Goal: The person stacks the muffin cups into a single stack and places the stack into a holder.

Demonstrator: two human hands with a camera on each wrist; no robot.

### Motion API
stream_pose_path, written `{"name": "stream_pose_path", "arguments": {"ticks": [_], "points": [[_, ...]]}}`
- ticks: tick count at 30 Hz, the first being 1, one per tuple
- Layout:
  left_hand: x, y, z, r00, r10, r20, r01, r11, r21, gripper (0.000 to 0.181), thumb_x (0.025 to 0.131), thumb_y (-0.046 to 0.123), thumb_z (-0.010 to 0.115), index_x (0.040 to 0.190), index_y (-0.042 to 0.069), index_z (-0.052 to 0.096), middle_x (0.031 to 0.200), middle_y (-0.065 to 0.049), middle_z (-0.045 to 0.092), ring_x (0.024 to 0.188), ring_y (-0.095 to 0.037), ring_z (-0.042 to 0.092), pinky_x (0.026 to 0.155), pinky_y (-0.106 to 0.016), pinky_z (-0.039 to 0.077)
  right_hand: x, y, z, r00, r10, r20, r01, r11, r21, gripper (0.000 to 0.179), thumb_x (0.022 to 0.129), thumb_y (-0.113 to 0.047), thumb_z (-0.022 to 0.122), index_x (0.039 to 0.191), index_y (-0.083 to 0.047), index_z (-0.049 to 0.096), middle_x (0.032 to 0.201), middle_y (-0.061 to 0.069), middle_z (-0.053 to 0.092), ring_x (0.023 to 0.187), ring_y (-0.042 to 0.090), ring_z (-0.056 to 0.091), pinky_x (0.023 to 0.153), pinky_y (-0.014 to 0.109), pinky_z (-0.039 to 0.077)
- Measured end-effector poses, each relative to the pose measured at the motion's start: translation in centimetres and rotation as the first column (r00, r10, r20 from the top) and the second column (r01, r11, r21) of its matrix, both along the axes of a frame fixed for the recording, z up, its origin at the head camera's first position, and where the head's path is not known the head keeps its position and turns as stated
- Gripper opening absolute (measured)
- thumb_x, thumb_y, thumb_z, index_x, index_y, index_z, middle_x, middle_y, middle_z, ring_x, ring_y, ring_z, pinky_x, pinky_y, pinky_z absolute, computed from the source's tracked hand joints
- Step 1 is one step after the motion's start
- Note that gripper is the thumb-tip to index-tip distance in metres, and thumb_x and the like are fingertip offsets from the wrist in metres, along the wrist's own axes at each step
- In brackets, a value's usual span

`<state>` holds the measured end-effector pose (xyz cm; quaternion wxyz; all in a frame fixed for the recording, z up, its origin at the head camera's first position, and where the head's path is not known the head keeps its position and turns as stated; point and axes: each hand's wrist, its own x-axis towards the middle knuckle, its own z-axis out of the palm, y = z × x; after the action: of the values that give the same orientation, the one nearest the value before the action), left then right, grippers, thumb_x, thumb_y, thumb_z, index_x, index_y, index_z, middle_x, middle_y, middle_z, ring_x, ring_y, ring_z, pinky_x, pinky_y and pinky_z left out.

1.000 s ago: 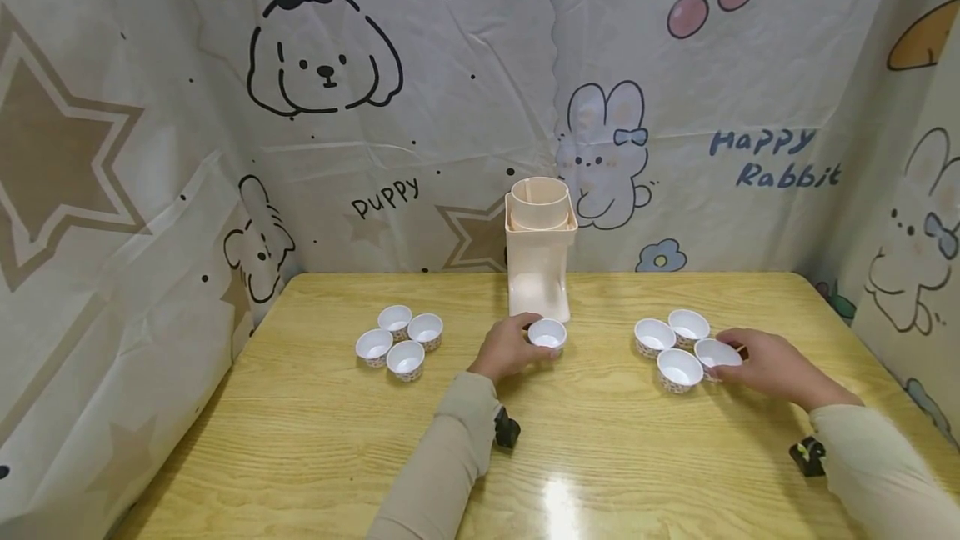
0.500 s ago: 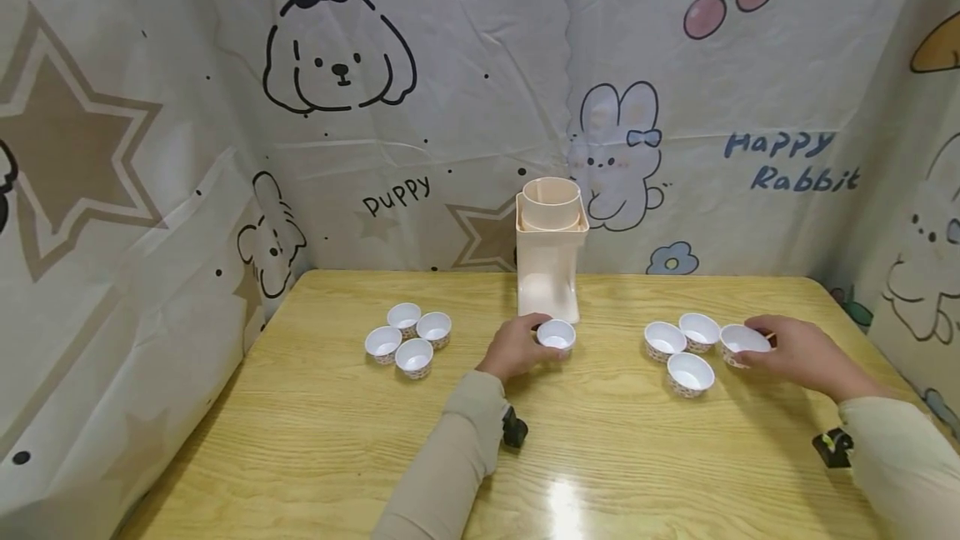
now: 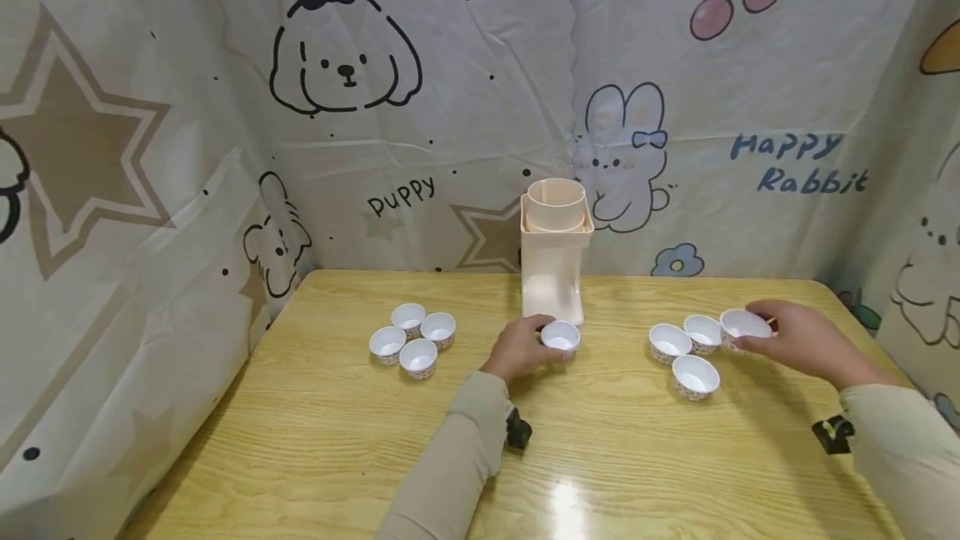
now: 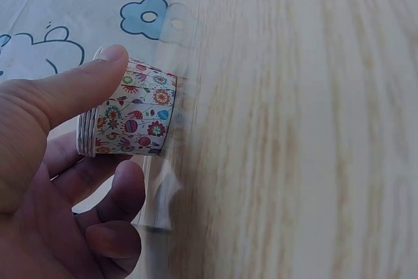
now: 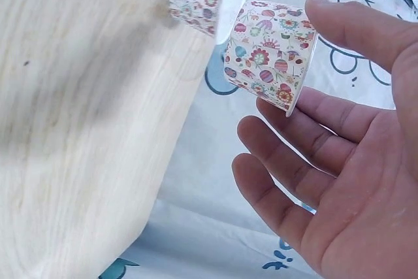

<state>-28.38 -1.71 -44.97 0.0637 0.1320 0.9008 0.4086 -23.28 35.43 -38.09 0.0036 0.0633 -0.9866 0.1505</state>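
Observation:
My left hand (image 3: 523,348) pinches a stack of nested paper baking cups (image 4: 136,109) between thumb and fingers at the table's middle. Several white rims show at the stack's open end, and its outside has a flower print. On the right, my right hand (image 3: 810,338) grips one paper baking cup (image 5: 271,53) by its side, thumb at the rim. That cup's edge is beside another paper cup (image 3: 702,332); whether they touch I cannot tell. Two more cups stand nearby, a left one (image 3: 670,343) and a front one (image 3: 695,377).
Several more paper cups (image 3: 418,357) stand grouped on the left of the wooden table (image 3: 330,457). Behind my left hand is a cream plastic holder (image 3: 551,273) with a round tube (image 3: 556,205) in its top. A printed cloth (image 3: 487,107) hangs behind the table.
My right hand has drawn its cup away from the front cup, back and slightly right. My left hand stays at its stack. The head view has turned slightly left.

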Motion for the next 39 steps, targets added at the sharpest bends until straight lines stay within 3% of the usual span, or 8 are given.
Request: {"name": "stream_pose_path", "arguments": {"ticks": [10, 23, 32, 39], "points": [[0.3, -0.3, 0.0, 1.000, 0.020, 0.003, -0.021, 1.000, 0.007, 0.058, 0.076, 0.032, 0.087, 0.128, 0.015, 0.066, 0.118, -0.006, 0.070, 0.102, -0.019, 0.063, 0.086, -0.033, 0.049, -0.9, -2.5, 1.4, 0.999, 0.022, -0.038, -0.022, 1.000, 0.000, 0.070, 0.085, -0.034, 0.075, 0.128, 0.017, 0.053, 0.115, 0.035, 0.062, 0.098, 0.045, 0.061, 0.082, 0.059, 0.051], [0.1, -0.3, -0.1, 0.999, 0.034, 0.015, -0.034, 0.999, 0.001, 0.060, 0.076, 0.034, 0.087, 0.130, 0.017, 0.065, 0.121, -0.005, 0.070, 0.105, -0.019, 0.063, 0.089, -0.033, 0.049, -1.6, -7.1, 2.8, 0.983, 0.141, -0.117, -0.144, 0.989, -0.016, 0.063, 0.087, -0.031, 0.074, 0.128, 0.013, 0.056, 0.113, 0.031, 0.066, 0.101, 0.045, 0.063, 0.084, 0.059, 0.051], [0.0, -0.3, -0.4, 0.999, 0.037, 0.007, -0.037, 0.999, -0.013, 0.061, 0.076, 0.036, 0.086, 0.131, 0.018, 0.064, 0.120, -0.004, 0.070, 0.104, -0.019, 0.063, 0.087, -0.032, 0.050, -2.1, -10.1, 2.6, 0.969, 0.202, -0.140, -0.213, 0.975, -0.065, 0.060, 0.086, -0.028, 0.075, 0.128, 0.011, 0.058, 0.110, 0.024, 0.069, 0.099, 0.039, 0.065, 0.079, 0.052, 0.053], [-0.1, -0.2, -0.5, 0.999, 0.041, 0.011, -0.041, 0.999, -0.001, 0.060, 0.075, 0.036, 0.087, 0.128, 0.020, 0.066, 0.117, -0.003, 0.070, 0.101, -0.017, 0.063, 0.085, -0.031, 0.049, -2.6, -12.2, 2.3, 0.969, 0.216, -0.123, -0.226, 0.972, -0.070, 0.061, 0.086, -0.030, 0.076, 0.129, 0.009, 0.058, 0.113, 0.024, 0.068, 0.101, 0.037, 0.064, 0.085, 0.055, 0.052]]}}
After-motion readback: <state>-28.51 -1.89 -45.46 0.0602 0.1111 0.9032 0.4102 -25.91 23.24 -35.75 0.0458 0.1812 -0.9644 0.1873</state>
